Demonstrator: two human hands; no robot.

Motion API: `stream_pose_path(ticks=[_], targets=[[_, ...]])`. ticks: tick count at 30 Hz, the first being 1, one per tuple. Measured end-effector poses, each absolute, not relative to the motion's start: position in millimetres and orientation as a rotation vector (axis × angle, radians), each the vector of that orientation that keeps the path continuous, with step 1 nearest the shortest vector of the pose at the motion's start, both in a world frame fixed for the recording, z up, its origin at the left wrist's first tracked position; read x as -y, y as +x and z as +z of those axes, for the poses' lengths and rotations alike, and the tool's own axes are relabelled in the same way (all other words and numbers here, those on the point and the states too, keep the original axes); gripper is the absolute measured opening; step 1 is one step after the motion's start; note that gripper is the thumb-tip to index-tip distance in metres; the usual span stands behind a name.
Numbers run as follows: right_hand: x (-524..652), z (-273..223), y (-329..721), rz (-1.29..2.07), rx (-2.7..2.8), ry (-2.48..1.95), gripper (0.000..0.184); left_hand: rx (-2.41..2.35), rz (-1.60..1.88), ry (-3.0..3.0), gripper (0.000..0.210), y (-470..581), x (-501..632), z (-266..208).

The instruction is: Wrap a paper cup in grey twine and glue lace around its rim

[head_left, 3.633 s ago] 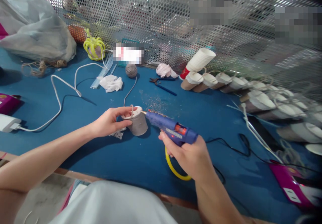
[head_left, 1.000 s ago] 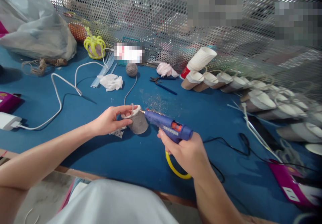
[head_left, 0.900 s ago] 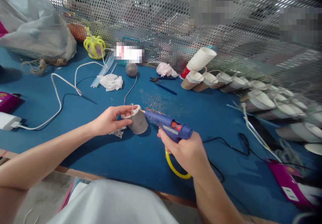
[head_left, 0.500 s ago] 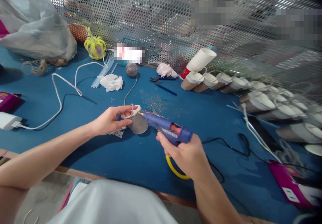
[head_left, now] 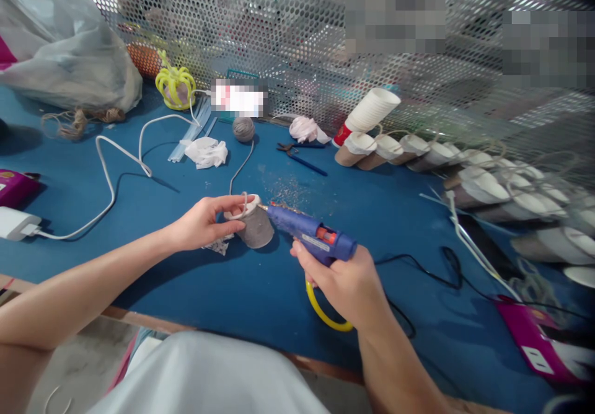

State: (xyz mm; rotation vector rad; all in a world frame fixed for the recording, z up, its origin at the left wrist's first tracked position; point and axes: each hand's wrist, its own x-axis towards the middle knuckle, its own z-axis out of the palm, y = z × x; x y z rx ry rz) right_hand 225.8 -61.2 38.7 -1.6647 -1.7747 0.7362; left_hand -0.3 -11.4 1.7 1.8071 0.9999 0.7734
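Observation:
With fingers and thumb closed, my left hand grips a small grey cord-wrapped cup at its pale rim. A strand of grey cord loops by the fingertips, and another runs back to a ball of grey yarn. In my right hand is a blue glue gun, its nozzle pointing left beside the cup's upper edge. Whether the nozzle touches the cup, I cannot tell. A yellow ring-shaped handle shows below my right hand.
Several wrapped cups stand at the right, near stacked paper cups. Pliers, crumpled white tissue and clear glue sticks lie behind my hands. A white cable crosses the left; a black cord trails right. Perforated metal borders the back.
The glue gun has shifted slightly right, its nozzle moving a little along and away from the cup's rim. My left hand and the cup stay where they were.

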Motion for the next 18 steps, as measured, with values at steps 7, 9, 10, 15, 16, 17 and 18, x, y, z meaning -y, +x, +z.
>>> stream_pose_path(ticks=[7, 9, 10, 15, 16, 17, 18], targets=[[66.5, 33.9, 226.5, 0.608, 1.908, -1.581, 0.021, -1.012, 0.768, 1.793, 0.051, -0.4, 11.3, 1.7], [67.0, 35.3, 225.2, 0.608, 1.93, -1.569, 0.019, -1.016, 0.775, 1.797, 0.051, -0.5, 10.9, 1.1], [67.3, 36.3, 224.3, 0.613, 1.942, -1.561, 0.018, -1.016, 0.78, 1.798, 0.051, -0.4, 10.8, 0.7], [69.1, 40.3, 219.8, 0.642, 1.957, -1.577, 0.015, -1.018, 0.791, 1.805, 0.051, 0.0, 11.1, 0.7], [69.3, 40.1, 219.5, 0.641, 1.959, -1.579, 0.016, -1.018, 0.788, 1.806, 0.051, 0.2, 11.2, 1.0], [69.2, 39.6, 219.4, 0.639, 1.965, -1.572, 0.016, -1.017, 0.786, 1.806, 0.051, 0.3, 11.2, 1.4], [69.1, 38.9, 219.6, 0.637, 1.974, -1.56, 0.017, -1.018, 0.785, 1.805, 0.051, 0.3, 11.3, 1.7]])
